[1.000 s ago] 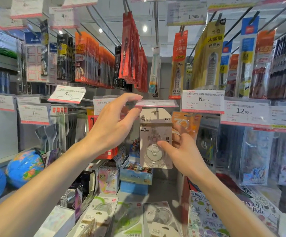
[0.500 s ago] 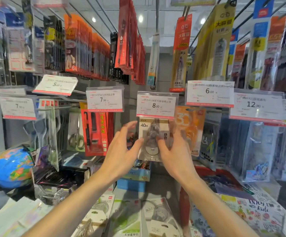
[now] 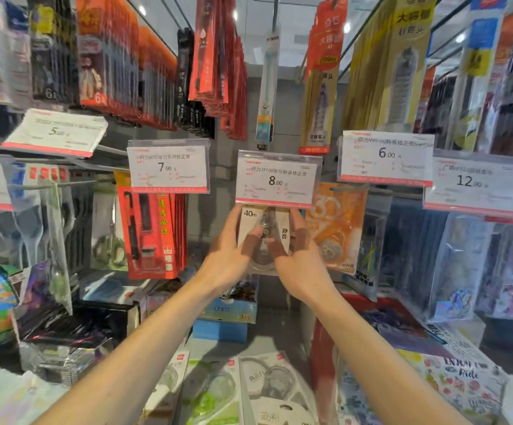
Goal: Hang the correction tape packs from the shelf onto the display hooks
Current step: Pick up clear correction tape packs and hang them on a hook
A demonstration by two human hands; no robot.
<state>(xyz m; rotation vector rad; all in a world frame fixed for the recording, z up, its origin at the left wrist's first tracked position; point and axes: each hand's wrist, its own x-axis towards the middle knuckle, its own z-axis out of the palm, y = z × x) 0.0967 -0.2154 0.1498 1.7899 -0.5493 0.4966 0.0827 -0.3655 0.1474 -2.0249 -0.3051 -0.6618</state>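
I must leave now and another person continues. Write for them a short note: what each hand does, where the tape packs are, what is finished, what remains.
Left hand and right hand: both grip the 40m correction tape pack, one on each side.
The pack sits just under the 8.00 price tag; the hook behind it is hidden, so check that it is seated.
Left: more packs on the shelf below to hang.

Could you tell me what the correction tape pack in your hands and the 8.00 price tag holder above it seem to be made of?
Correction tape pack: matte beige printed card, apparently with a clear glossy plastic blister, since the dispenser shows through. Price tag holder: clear, seemingly rigid plastic sleeve with glare, over a paper label.
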